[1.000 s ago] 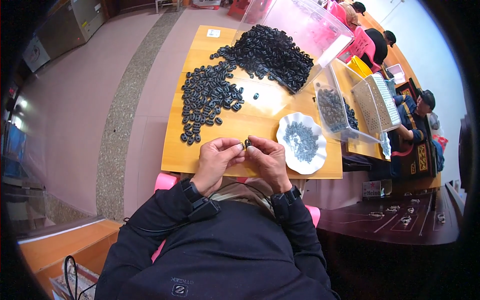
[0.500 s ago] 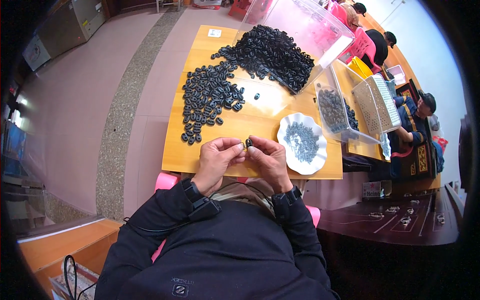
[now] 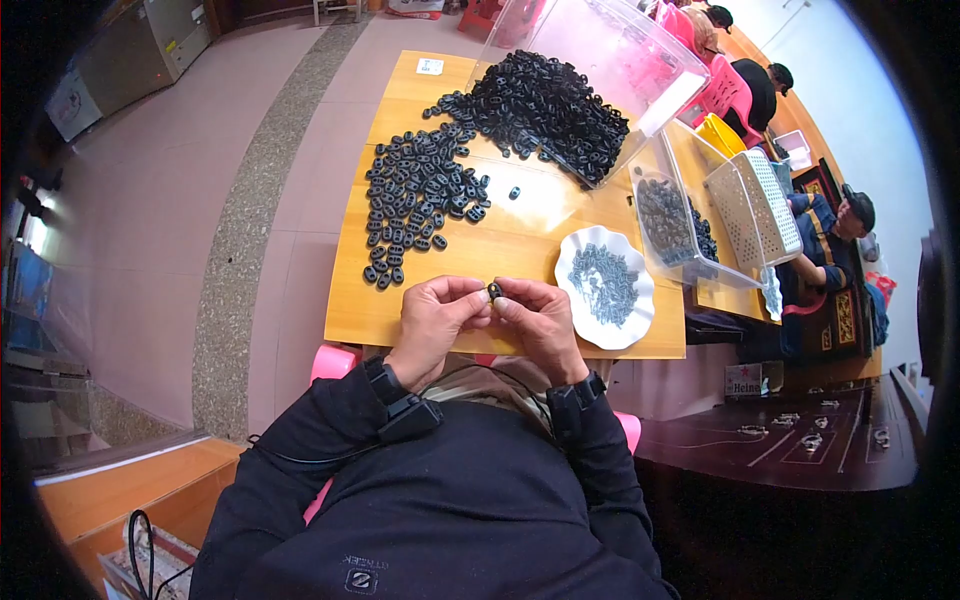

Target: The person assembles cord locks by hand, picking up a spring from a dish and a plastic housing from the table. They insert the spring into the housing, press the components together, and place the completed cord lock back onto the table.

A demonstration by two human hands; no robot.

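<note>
My left hand (image 3: 437, 322) and my right hand (image 3: 543, 322) meet over the near edge of the wooden table (image 3: 510, 245). Between the right thumb and forefinger is a small black oval piece (image 3: 495, 289), upright and partly covered by the fingertips. The left thumb and forefinger are pinched right against it; whatever they hold is too small to make out. Beyond my left hand lies a spread of black oval pieces (image 3: 420, 190) with holes. A white scalloped dish (image 3: 640, 318) of tiny grey parts (image 3: 603, 280) stands beside my right hand.
A clear plastic bin (image 3: 668, 95) lies tipped, spilling a heap of black parts (image 3: 545, 110) at the table's far side. One loose piece (image 3: 514, 193) sits apart. To the right are another clear bin (image 3: 665, 225), a white basket (image 3: 755, 205) and a seated person (image 3: 825, 235).
The fingertips of both hands have drawn closer together around the black piece, which has tilted slightly. The dish and the heaps stay where they were.
</note>
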